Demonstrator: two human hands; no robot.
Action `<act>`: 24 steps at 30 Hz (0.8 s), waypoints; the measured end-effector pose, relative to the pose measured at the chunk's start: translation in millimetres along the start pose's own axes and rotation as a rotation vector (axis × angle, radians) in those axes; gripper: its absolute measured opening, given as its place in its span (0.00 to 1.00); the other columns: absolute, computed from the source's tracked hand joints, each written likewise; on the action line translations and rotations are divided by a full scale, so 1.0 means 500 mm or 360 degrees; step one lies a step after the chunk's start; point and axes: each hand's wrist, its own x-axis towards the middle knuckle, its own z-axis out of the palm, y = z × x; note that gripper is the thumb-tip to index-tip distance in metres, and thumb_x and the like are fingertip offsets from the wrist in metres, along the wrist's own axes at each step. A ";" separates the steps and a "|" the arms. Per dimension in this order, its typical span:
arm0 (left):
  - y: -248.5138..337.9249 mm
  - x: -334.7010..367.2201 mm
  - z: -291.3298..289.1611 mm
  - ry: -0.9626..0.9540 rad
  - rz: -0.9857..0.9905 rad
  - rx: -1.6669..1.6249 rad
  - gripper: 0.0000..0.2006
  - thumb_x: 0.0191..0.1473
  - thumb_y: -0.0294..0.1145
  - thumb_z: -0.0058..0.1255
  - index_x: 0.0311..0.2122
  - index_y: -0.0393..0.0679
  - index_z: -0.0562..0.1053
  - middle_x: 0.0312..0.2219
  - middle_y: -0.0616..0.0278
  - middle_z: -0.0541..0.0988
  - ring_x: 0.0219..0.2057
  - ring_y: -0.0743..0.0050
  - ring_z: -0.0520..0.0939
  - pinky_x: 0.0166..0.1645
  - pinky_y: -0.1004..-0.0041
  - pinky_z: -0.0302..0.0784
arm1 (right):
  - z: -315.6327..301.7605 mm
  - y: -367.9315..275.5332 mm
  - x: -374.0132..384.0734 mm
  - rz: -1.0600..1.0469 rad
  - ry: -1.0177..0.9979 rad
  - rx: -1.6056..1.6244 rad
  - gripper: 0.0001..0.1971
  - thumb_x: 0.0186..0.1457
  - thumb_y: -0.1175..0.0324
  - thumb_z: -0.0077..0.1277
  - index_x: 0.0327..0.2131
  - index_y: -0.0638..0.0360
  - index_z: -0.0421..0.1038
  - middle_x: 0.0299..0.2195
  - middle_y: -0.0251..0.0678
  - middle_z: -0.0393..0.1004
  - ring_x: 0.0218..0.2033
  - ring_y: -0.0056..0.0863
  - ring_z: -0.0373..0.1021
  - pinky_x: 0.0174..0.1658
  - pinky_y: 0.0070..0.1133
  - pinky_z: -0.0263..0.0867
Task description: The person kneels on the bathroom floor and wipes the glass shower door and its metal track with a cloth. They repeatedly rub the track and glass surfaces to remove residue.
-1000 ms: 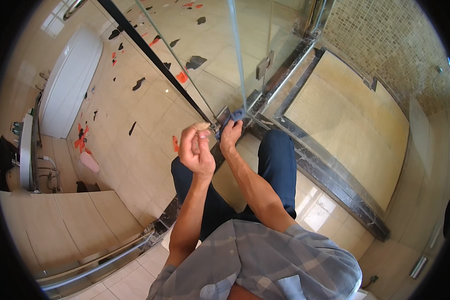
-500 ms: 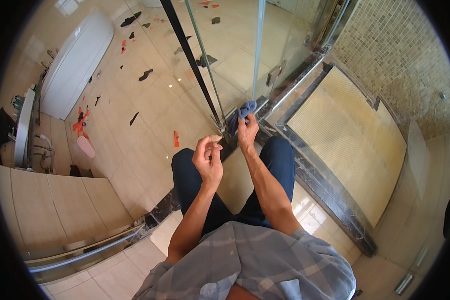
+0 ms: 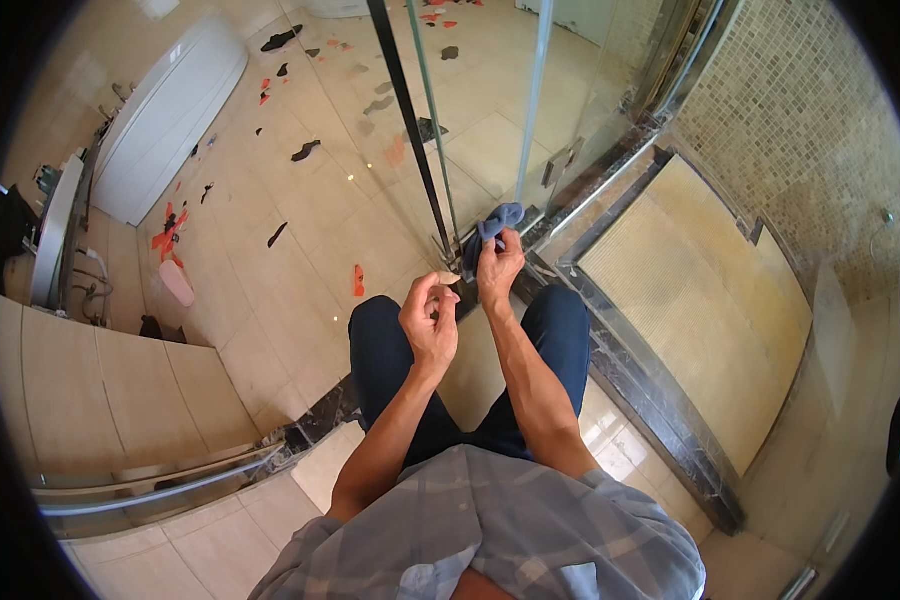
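Observation:
A small tan piece (image 3: 450, 278) with a pointed end sits at the fingertips of my left hand (image 3: 431, 328); its kind is unclear. The fingers of that hand are curled in a pinch. Just to the right, my right hand (image 3: 499, 270) grips a bunched blue-grey cloth (image 3: 501, 219) at the foot of the glass door panels. The cloth hangs down past my fingers on the left side and covers part of the metal fitting (image 3: 448, 250) there. My hands are close together but apart, above the gap between my knees.
A dark stone curb (image 3: 660, 440) borders the ribbed yellowish shower floor panel (image 3: 700, 310) on the right. Black and red scraps (image 3: 359, 280) litter the tiled floor at left. A black door edge (image 3: 410, 120) and clear glass rise ahead. A white bathtub (image 3: 170, 120) stands far left.
My left hand has shifted slightly right, toward the cloth, still pinching the tan piece. My right hand keeps its grip on the cloth. The whole view has turned a little.

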 end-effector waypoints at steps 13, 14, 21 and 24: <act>-0.004 -0.008 0.016 -0.0033 -0.0048 -0.0029 0.15 0.61 0.19 0.49 0.53 0.32 0.68 0.36 0.59 0.78 0.32 0.81 0.79 0.34 0.81 0.74 | -0.023 -0.061 -0.034 -0.0666 -0.0254 -0.0211 0.11 0.42 0.81 0.55 0.34 0.66 0.74 0.30 0.45 0.64 0.34 0.47 0.63 0.37 0.36 0.62; -0.005 -0.008 0.013 -0.0034 -0.0075 -0.0027 0.15 0.61 0.19 0.49 0.53 0.32 0.68 0.36 0.59 0.78 0.32 0.81 0.79 0.34 0.81 0.74 | -0.024 -0.057 -0.026 -0.0683 -0.0253 -0.0238 0.11 0.41 0.81 0.56 0.34 0.66 0.74 0.30 0.45 0.64 0.34 0.48 0.63 0.37 0.36 0.62; 0.005 -0.002 0.008 0.0008 -0.0053 -0.0011 0.15 0.61 0.20 0.48 0.53 0.34 0.68 0.37 0.58 0.78 0.32 0.82 0.78 0.32 0.81 0.73 | -0.010 -0.082 -0.031 -0.0590 -0.0111 -0.0015 0.09 0.43 0.80 0.56 0.32 0.64 0.72 0.30 0.45 0.66 0.34 0.45 0.66 0.38 0.33 0.63; 0.017 0.000 0.007 0.0055 0.0006 -0.0086 0.14 0.61 0.19 0.47 0.52 0.34 0.68 0.37 0.59 0.78 0.32 0.81 0.78 0.32 0.81 0.72 | 0.006 -0.183 0.010 -0.0678 -0.0104 0.0131 0.08 0.45 0.79 0.57 0.32 0.64 0.71 0.28 0.44 0.65 0.31 0.45 0.66 0.35 0.33 0.63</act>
